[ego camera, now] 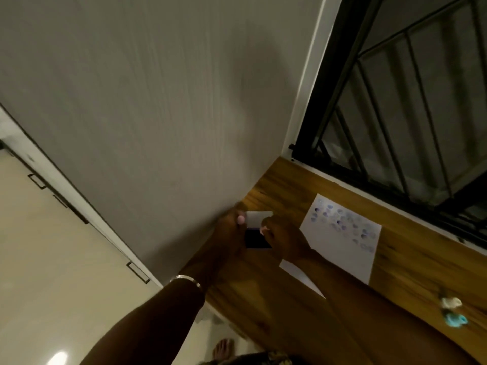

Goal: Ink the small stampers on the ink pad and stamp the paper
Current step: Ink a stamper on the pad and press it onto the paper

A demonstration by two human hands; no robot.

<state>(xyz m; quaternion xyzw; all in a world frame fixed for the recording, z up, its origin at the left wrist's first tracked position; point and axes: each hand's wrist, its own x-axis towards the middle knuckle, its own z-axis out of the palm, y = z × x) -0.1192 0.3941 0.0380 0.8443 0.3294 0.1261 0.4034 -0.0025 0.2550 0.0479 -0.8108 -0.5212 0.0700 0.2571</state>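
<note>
With my left hand (228, 227) and right hand (283, 239) both pinching the ink pad (257, 237) at the wooden desk's (284, 185) wall end, left of the stamped paper (342, 233), I should steady its dark base while handling the pale lid (257, 217), though blur hides the hinge and the stampers (452, 310) lying apart.

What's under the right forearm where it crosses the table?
The near-left corner of the stamped paper runs under the right forearm; white shows on both sides of it. The wooden table lies beneath. Whether stamps sit on the covered strip cannot be seen.
</note>
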